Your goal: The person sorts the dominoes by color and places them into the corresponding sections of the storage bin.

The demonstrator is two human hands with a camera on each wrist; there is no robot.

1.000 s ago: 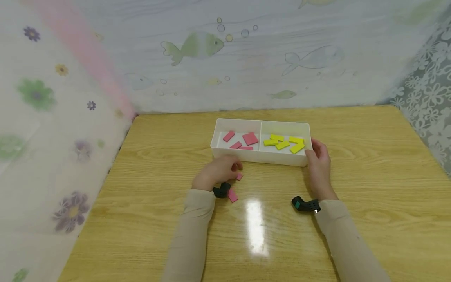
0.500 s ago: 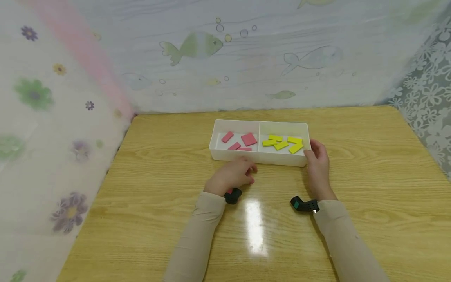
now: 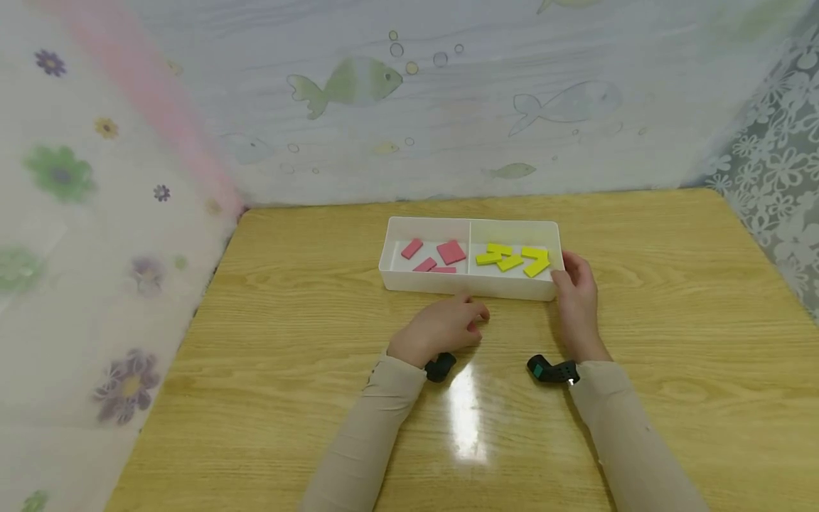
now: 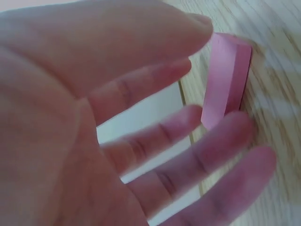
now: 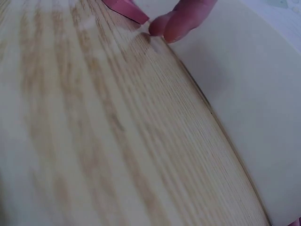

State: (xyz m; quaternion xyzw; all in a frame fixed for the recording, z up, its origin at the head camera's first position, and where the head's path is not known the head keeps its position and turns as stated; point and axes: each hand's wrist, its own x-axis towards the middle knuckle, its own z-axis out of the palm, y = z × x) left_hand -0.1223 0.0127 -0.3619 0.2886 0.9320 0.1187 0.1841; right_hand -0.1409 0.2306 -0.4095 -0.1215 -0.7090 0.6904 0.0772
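A white two-compartment box [image 3: 470,286] stands on the wooden table, pink blocks [image 3: 451,252] in its left half and yellow blocks [image 3: 536,267] in its right. My right hand [image 3: 578,313] holds the box's right end, thumb at the front corner and fingers round the side. In front of the box my left hand [image 3: 438,328] reaches low over the table, its fingers loosely extended. A pink block [image 4: 225,80] lies on the tabletop right at its thumb and fingertips in the left wrist view. The right wrist view shows this pink block [image 5: 126,9] beside the left fingertips [image 5: 181,23].
Both wrists carry black camera mounts [image 3: 553,370] that stick out over the table [image 3: 256,370]. Behind the table's far edge rises a wall covering [image 3: 461,128] with fish drawings. A flowered covering [image 3: 96,284] hangs on the left side.
My left hand has moved right along the box's front. The two loose pink blocks seen on the table a second ago no longer show there in the head view. My right hand stays at the box.
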